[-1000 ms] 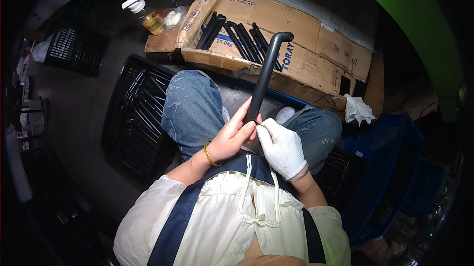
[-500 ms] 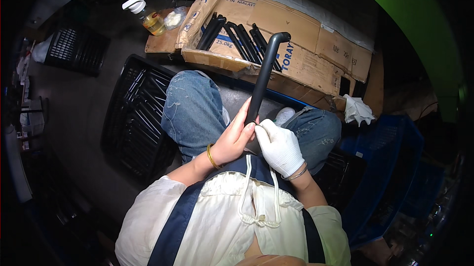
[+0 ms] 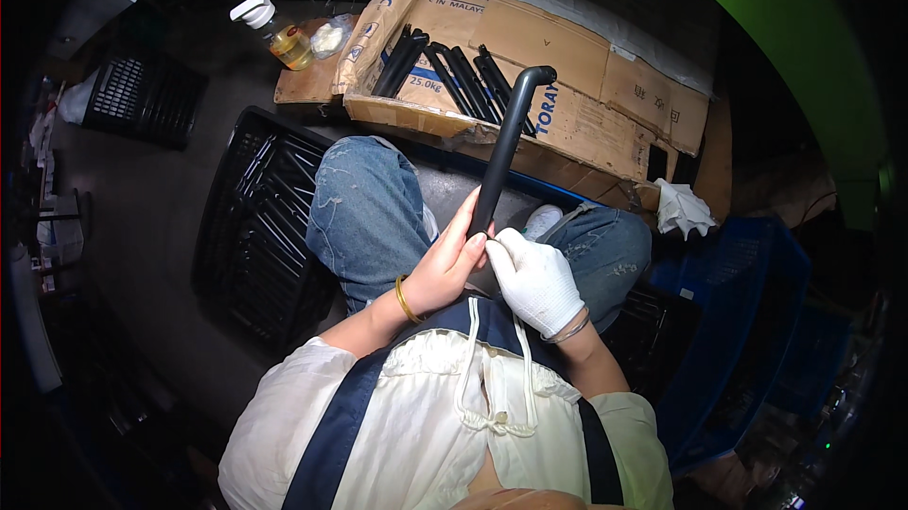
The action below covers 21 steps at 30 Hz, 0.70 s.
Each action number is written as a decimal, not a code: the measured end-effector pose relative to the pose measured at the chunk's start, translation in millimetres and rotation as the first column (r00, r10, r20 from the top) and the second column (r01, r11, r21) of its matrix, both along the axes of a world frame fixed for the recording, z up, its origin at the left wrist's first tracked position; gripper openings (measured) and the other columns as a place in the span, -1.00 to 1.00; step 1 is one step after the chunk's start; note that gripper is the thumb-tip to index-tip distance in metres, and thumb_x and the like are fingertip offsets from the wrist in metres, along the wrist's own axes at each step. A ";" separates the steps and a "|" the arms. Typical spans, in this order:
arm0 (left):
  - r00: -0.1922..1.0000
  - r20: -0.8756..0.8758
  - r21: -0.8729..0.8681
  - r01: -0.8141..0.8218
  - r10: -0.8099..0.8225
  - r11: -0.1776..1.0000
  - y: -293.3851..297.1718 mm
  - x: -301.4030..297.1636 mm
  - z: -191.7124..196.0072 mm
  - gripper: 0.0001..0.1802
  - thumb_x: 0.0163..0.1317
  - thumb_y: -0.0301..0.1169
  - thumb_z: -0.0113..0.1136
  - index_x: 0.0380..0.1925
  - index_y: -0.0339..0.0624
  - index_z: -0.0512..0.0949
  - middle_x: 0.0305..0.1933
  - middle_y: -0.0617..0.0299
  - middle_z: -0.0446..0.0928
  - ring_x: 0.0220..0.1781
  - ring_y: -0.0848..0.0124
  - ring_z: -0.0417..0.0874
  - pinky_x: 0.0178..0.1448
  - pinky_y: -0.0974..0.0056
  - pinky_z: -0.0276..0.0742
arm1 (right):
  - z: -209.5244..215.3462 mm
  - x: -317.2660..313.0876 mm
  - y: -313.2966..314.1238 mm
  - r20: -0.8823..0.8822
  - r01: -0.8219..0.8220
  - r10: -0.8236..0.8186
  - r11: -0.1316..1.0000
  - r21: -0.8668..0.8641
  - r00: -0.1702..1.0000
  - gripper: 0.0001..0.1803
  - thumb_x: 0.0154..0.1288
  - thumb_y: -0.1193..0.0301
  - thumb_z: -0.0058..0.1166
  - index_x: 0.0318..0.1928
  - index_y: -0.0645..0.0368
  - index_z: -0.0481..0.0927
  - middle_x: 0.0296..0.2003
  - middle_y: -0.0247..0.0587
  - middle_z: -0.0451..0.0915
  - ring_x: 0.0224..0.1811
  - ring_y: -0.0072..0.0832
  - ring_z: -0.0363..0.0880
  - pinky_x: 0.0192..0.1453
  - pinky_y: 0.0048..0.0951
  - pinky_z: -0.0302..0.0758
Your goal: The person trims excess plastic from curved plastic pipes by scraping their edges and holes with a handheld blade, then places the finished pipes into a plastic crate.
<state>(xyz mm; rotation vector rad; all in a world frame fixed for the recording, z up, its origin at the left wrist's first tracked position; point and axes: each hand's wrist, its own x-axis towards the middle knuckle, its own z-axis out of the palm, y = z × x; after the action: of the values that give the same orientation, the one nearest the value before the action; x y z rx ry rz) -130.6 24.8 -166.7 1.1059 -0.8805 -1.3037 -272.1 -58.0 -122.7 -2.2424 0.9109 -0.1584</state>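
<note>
My left hand [image 3: 452, 259], bare and with a gold bangle at the wrist, is closed round the lower part of a black bent tube [image 3: 505, 152]. The tube leans up and away from me, its short hooked end at the top right. In a white glove, my right hand [image 3: 535, 281] has thumb and forefinger pinched together against the tube's lower end. Whatever lies between those gloved fingers is hidden. Beyond the tube, several similar black tubes [image 3: 454, 79] lie in an open cardboard box [image 3: 416, 116].
Left of my knee stands a black crate [image 3: 223, 169] full of long black parts. A white-capped bottle [image 3: 289, 44] holds yellowish liquid beside a clear plastic bag [image 3: 330, 37]. A crumpled white glove [image 3: 683, 209] hangs at the box's right corner. Blue crates [image 3: 724, 321] are at right.
The view has shifted very slightly. Both hands keep the same hold, and the tube stays at nearly the same slant.
</note>
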 end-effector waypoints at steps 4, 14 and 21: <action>1.000 0.008 0.014 -0.009 0.009 1.000 2.3 -0.9 -2.8 -0.32 0.47 -0.49 -0.19 0.51 -0.22 -0.17 -0.09 0.25 0.32 -0.33 0.56 0.33 -0.19 0.46 0.37 | -7.0 2.3 4.1 0.031 0.018 -0.018 1.000 0.006 0.999 -0.72 0.47 0.20 -0.13 -0.34 0.11 0.44 -0.61 0.03 0.56 -0.54 0.00 0.60 -0.44 -0.03 0.52; 0.984 -0.168 0.071 -0.038 0.050 0.997 4.0 -4.9 -6.9 -0.35 0.51 -0.43 -0.16 0.50 -0.18 -0.13 -0.06 0.27 0.34 -0.31 0.61 0.32 -0.17 0.50 0.36 | -5.6 5.0 13.0 0.006 0.083 -0.082 0.991 -0.103 0.997 -0.78 0.42 0.23 -0.03 -0.32 0.08 0.46 -0.54 -0.06 0.59 -0.53 -0.03 0.61 -0.44 -0.09 0.55; 0.817 -0.576 0.226 0.156 0.002 0.962 7.8 12.5 0.3 -0.58 0.54 -0.26 -0.15 0.32 -0.11 0.20 -0.31 0.36 0.30 -0.55 0.68 0.20 -0.48 0.54 0.19 | -9.2 -7.4 -38.8 0.497 0.504 -0.572 0.817 0.279 0.653 -0.74 0.35 0.53 0.11 0.02 0.30 0.50 -0.09 -0.16 0.61 -0.03 -0.49 0.57 0.09 -0.43 0.49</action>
<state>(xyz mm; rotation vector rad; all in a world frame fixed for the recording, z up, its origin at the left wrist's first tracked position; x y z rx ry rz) -118.1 32.6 -166.3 0.7968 -0.3024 -1.7368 -279.4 -96.8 -131.9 -1.5873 1.1777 -0.9692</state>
